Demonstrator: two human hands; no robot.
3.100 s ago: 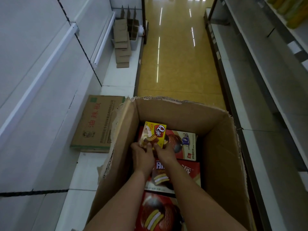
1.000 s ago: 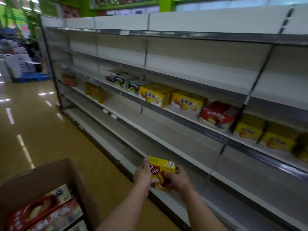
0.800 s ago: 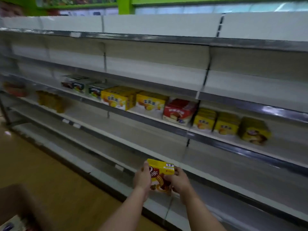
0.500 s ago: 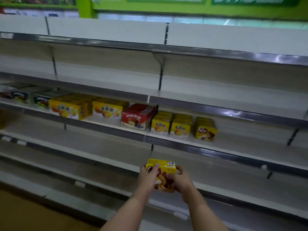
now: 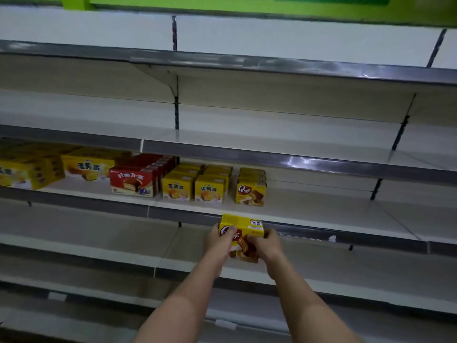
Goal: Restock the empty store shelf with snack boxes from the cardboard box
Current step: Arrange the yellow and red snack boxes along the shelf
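- A yellow snack box (image 5: 241,235) sits between both hands, held in the air in front of the shelf edge (image 5: 321,233).
- The left hand (image 5: 220,240) grips its left side, thumb curled over the front face.
- The right hand (image 5: 265,243) grips its right side and lower corner.
- On the shelf just above stands a matching yellow box (image 5: 250,190), beside two small yellow boxes (image 5: 194,188) and a red box (image 5: 133,180).
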